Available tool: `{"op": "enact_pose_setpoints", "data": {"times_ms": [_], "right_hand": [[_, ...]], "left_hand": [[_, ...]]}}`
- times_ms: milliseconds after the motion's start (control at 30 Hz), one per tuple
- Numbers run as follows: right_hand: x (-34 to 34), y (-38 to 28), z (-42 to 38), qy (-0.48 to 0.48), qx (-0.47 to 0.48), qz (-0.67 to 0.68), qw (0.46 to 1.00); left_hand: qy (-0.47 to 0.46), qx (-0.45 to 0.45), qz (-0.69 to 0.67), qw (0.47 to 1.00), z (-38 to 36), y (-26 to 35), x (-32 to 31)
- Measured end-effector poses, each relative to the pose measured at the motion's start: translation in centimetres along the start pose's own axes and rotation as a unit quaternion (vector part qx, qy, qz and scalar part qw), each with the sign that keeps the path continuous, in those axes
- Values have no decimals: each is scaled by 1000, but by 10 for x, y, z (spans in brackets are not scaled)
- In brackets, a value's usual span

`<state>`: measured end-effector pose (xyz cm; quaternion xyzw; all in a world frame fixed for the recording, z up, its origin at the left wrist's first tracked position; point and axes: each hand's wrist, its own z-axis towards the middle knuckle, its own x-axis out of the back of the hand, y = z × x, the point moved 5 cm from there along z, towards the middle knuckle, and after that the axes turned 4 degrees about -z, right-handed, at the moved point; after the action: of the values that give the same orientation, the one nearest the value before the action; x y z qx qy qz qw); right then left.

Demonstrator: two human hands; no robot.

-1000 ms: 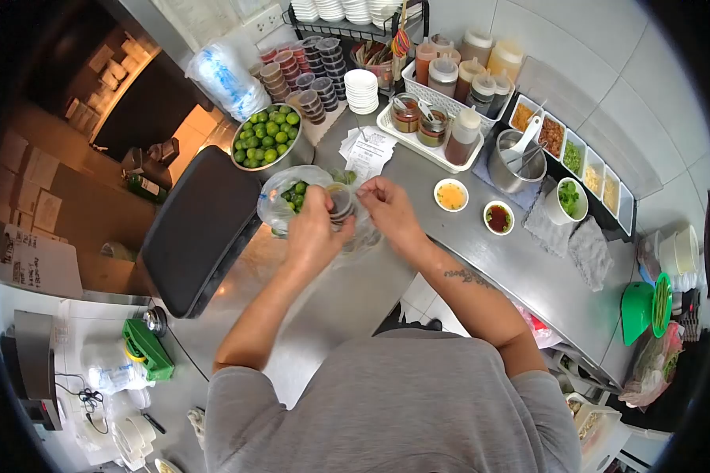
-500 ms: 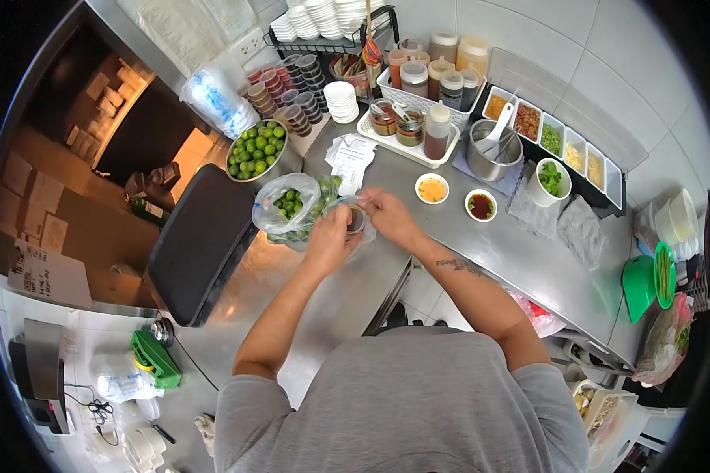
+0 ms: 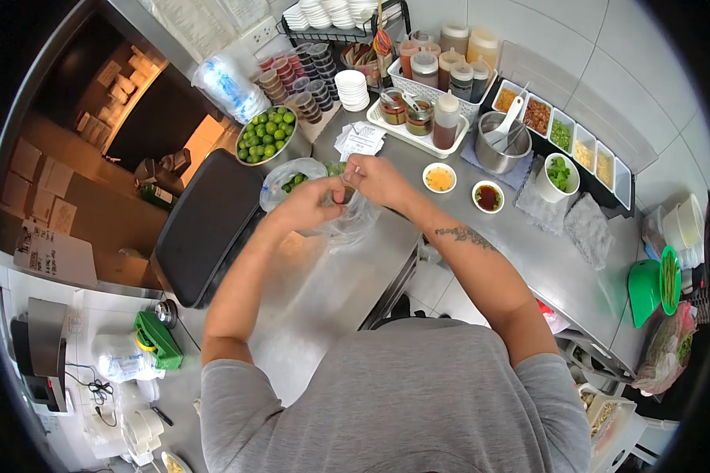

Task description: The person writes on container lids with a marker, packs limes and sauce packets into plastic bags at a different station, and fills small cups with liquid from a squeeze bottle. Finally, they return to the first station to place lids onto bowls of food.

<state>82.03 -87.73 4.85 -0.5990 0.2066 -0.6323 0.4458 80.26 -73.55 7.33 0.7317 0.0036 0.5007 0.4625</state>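
My left hand (image 3: 323, 202) and my right hand (image 3: 376, 180) meet over the steel counter, fingers closed on a thin clear plastic bag (image 3: 356, 224). The right fingers pinch its upper part, while the left fingers curl at its side. Something dark shows between the hands, too hidden to name. Just beyond my left hand sits another open clear bag (image 3: 274, 184) with green limes (image 3: 294, 182) in it, partly covered by the hand. A metal bowl (image 3: 298, 148) heaped with limes stands behind that bag. Paper slips (image 3: 360, 140) lie beyond my right hand.
Two small sauce bowls, one yellow (image 3: 439, 178) and one dark (image 3: 487, 197), stand to the right. Behind them are a steel pot (image 3: 503, 156), a white tray (image 3: 418, 140) of jars and a rack of toppings (image 3: 562, 135). A black tray (image 3: 207, 225) lies left.
Both hands have moved up and away from me. My left hand now covers more of the limes, and the clear bag hangs more visibly below the hands. The view has shifted slightly.
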Motion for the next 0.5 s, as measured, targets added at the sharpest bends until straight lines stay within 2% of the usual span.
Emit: {"op": "enact_pose_setpoints", "data": {"times_ms": [67, 267, 367, 500], "right_hand": [[-5, 9, 7, -18, 5, -32, 999], [-25, 12, 1, -111, -2, -112, 987], [-31, 14, -2, -138, 3, -146, 980], [-30, 8, 0, -119, 11, -160, 980]], "left_hand": [[-15, 88, -35, 995, -6, 11, 12], [-61, 2, 102, 993, -6, -2, 4], [-82, 97, 107, 986, -2, -5, 0], [-72, 61, 168, 981, 4, -11, -4]]}}
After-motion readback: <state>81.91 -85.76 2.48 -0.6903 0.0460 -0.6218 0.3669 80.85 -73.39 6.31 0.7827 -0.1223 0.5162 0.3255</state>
